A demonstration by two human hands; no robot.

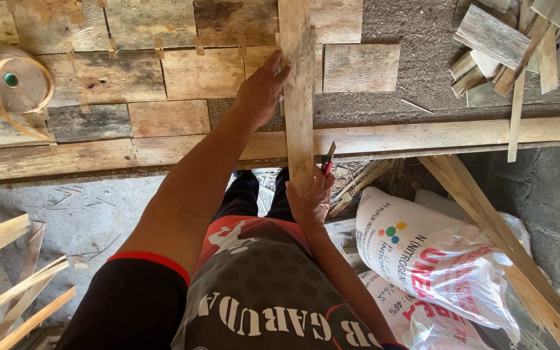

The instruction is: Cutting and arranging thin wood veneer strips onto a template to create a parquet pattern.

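Your left hand point(260, 91) presses flat and open on the long pale wooden slat point(299, 97) lying lengthwise across the worktop point(163, 152), your right hand point(310, 198) closes around its near end with a red-handled cutter point(326, 162), beside already laid weathered boards point(131, 78).

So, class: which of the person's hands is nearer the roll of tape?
Left. The left hand presses the plank, right of the tape roll; the right hand grips the plank's near end, farther off.

A white plastic sack point(442, 259) with red and black print and small coloured dots lies slumped on the floor at lower right, under the counter point(422, 136), beside a slanting wooden board point(487, 220).
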